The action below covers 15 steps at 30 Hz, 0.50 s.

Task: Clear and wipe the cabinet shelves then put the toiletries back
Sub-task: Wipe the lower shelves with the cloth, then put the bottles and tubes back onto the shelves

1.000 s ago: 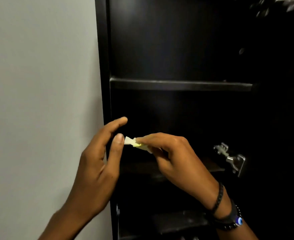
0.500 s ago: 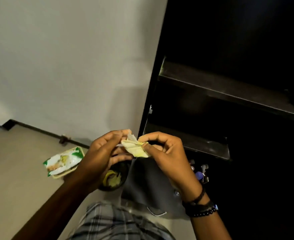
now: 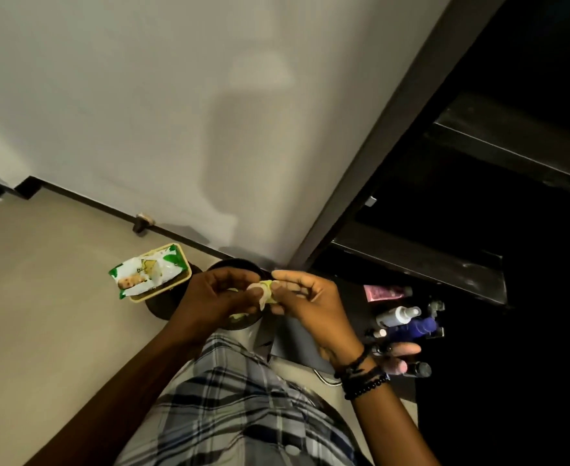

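Observation:
My left hand (image 3: pixel 216 297) and my right hand (image 3: pixel 307 301) meet in the middle of the view, both pinching a small crumpled pale yellow-white wipe (image 3: pixel 265 292). They hover over a dark round bin (image 3: pixel 236 317) on the floor. To the right stands the dark cabinet, with bare shelves (image 3: pixel 421 260). Several toiletries lie on the floor in front of it: a pink tube (image 3: pixel 386 292), a white spray bottle (image 3: pixel 397 314) and a blue bottle (image 3: pixel 414 327).
A green-and-white pack of wet wipes (image 3: pixel 145 272) rests on a yellow container left of the bin. A pale wall with a dark skirting board (image 3: pixel 85 201) runs behind. My checked shorts (image 3: pixel 243 408) fill the bottom of the view.
The view has swung down from the cabinet shelves to the floor. My left hand has closed on the wipe alongside my right, and both hands now sit above the bin.

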### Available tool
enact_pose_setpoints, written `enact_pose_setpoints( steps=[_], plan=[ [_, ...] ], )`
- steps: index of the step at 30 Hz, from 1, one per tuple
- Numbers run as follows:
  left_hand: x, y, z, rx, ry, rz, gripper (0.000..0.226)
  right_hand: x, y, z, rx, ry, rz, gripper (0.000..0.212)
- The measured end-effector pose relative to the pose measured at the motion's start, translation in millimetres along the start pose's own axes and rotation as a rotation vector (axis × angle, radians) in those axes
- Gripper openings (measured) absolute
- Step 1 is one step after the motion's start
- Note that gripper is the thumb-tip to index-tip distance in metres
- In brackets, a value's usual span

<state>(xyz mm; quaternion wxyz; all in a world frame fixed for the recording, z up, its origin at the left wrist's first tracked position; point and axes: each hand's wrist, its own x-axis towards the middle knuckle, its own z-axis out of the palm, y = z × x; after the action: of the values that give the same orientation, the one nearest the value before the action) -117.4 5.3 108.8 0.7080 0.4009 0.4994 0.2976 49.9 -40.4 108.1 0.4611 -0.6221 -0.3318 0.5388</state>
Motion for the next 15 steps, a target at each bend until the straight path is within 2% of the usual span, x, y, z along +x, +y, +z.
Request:
enact_pose_setpoints(
  steps=[5, 9, 15],
  plan=[
    [37, -8, -42, 0.038, -0.009, -0.044, 0.03, 35, 18, 35, -0.028, 0.085, 0.126, 0.014],
    [67, -22, -77, 0.153, -0.036, -0.118, 0.029, 72, 55, 54, -0.152, 0.268, 0.202, 0.011],
    [88, -36, -111, 0.315, -0.048, -0.111, 0.02, 122, 100, 65, -0.375, 0.36, 0.357, 0.02]
  ],
)
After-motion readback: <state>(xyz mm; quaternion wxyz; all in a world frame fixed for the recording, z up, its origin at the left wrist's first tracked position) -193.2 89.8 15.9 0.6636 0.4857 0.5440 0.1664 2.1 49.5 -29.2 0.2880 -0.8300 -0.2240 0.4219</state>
